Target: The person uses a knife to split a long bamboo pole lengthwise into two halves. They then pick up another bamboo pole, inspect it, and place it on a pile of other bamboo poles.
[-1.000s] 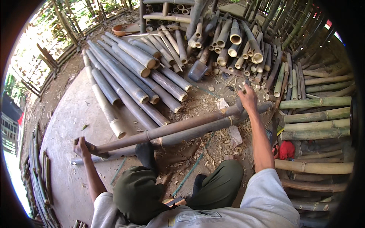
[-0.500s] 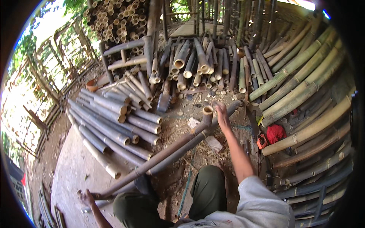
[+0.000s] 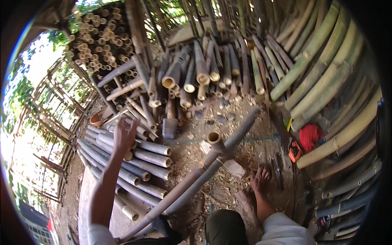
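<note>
A long brown bamboo pole slants across in front of me, with a short, open-ended bamboo piece standing up at its far end. Under and beside it runs a darker bamboo pole. My left hand, fingers apart and a little blurred, is over the pile of cut dark bamboo tubes at the left; no grip on a tube shows. Low on the right, above the chip-strewn ground, my right hand has its fingers apart and nothing in it. A pale flat stone lies nearby.
Thick green bamboo poles lean along the right side. A red cloth and an orange-and-black tool lie beside them. More cut tubes are stacked behind, near a grey block-shaped object.
My left hand has left the pole's near end and moved up over the tube pile. My right hand has drawn back from the upright piece toward me. The view has shifted.
</note>
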`<move>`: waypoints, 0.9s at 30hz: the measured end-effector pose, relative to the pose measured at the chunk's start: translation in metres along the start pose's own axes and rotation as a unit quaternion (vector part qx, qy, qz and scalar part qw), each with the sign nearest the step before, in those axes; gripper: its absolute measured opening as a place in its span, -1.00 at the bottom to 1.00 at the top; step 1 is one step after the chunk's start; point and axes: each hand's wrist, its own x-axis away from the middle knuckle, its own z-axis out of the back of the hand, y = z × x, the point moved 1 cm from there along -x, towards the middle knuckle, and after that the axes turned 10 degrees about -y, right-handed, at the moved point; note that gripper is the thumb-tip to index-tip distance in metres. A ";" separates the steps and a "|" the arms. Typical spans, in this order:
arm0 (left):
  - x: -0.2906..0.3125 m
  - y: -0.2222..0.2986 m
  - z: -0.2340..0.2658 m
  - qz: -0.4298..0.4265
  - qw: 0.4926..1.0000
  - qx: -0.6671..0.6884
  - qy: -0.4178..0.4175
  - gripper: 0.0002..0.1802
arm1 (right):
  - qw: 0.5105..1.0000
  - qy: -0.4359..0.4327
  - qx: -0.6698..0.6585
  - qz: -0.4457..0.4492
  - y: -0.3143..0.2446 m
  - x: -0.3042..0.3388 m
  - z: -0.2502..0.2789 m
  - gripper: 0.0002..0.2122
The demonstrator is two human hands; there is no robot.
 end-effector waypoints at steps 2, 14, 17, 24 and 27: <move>-0.085 0.005 -0.038 0.049 0.999 -0.008 -0.004 -0.15 | 0.998 -0.067 -0.009 -0.021 -0.007 -0.002 0.004 -0.49; -0.257 0.004 -0.159 0.197 0.972 0.096 0.089 0.08 | 0.998 -0.052 -0.031 0.003 -0.029 -0.012 0.015 -0.36; -0.224 0.072 -0.176 0.187 0.953 0.237 0.025 -0.08 | 0.997 -0.062 0.011 -0.053 -0.004 -0.013 0.021 -0.36; -0.107 0.027 -0.032 0.139 0.909 0.392 0.037 -0.55 | 0.997 -0.066 -0.008 -0.049 -0.015 -0.008 0.012 -0.33; -0.031 -0.009 0.044 0.201 0.878 0.434 0.020 -0.48 | 0.996 -0.069 -0.009 -0.047 -0.014 -0.006 0.002 -0.32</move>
